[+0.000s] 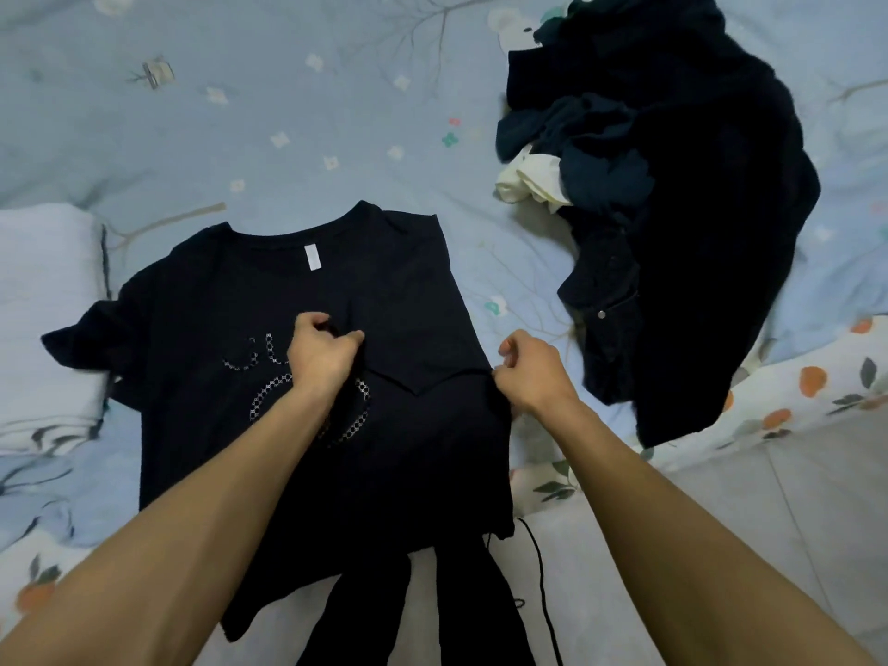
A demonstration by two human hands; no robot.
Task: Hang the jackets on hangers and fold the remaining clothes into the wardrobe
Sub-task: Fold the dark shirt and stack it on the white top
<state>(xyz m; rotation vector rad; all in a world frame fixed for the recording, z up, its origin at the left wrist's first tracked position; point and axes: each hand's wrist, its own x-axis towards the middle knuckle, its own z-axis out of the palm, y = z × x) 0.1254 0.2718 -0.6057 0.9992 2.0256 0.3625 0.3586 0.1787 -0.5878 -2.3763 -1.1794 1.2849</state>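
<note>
We fold a black T-shirt (pixel 269 329) on the bed (pixel 288 113).
Our left hand (pixel 319 350) pinches its folded sleeve; our right hand (pixel 533 372) grips its side edge.

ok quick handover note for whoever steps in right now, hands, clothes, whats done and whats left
Left hand: pinching the folded-in sleeve at mid-chest of the black t-shirt.
Right hand: pinching the shirt's right edge.
Shirt lies face up on the bed; right side folded in, left sleeve still spread.
Pile of dark clothes sits unsorted to the right.
Left: finish this fold, sort the pile, hang jackets, stow. Wardrobe and hangers not in view.
</note>
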